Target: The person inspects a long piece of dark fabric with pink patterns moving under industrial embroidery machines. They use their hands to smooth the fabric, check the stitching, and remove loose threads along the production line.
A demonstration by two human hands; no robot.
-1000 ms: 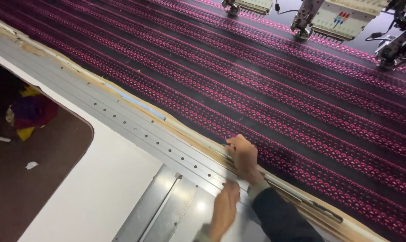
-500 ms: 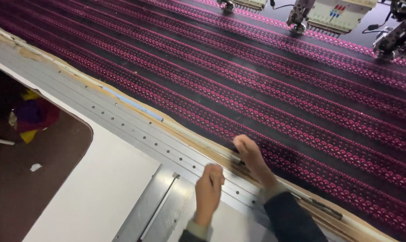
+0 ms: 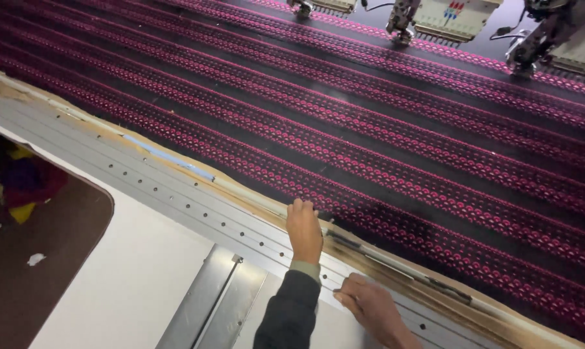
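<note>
A wide black fabric with rows of magenta embroidery is stretched over a long machine bed. Its near edge runs along a tan border strip beside a grey metal rail with small holes. My left hand, in a dark sleeve with a pale cuff, reaches up to this edge with its fingers curled over the strip. My right hand lies lower on the rail, fingers bent and together, with nothing visible in it.
Embroidery heads hang over the fabric's far side. A blue tape strip lies on the border. A white table panel and a metal bracket are below the rail. Coloured cloth scraps lie on the brown floor at left.
My left hand has moved up from the rail to the fabric's edge. My right hand has drawn back from that edge, down and to the right, onto the rail.
</note>
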